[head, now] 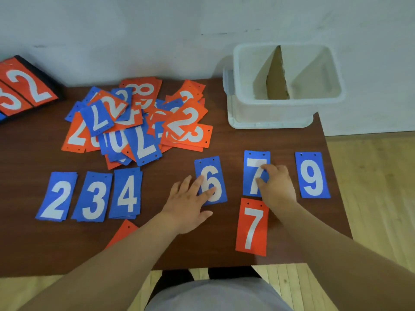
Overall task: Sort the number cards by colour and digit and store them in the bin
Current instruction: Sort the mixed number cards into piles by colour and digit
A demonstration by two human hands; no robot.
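Observation:
On the brown table (pixel 33 243), blue cards lie face up in a row: 2 (pixel 56 196), 3 (pixel 93 196), 4 (pixel 126 194), 6 (pixel 211 168), 7 (pixel 252 159) and 9 (pixel 312 176). A red 7 (pixel 252 227) sits just below the blue 7. My left hand (pixel 190 205) rests with straight fingers on the blue 6. My right hand (pixel 277 185) has curled fingers and thumb pinching the blue 7. A mixed pile of red and blue cards (pixel 134 122) lies behind the row. The white bin (pixel 269 118) stands at the back right.
A cardboard divider (pixel 277 75) splits the bin into two compartments, with no cards visible inside. A red card (pixel 123 231) shows partly under my left forearm. A scoreboard flip stand (pixel 24 86) showing red 3 and 2 sits at the far left. The table's right edge runs close to the blue 9.

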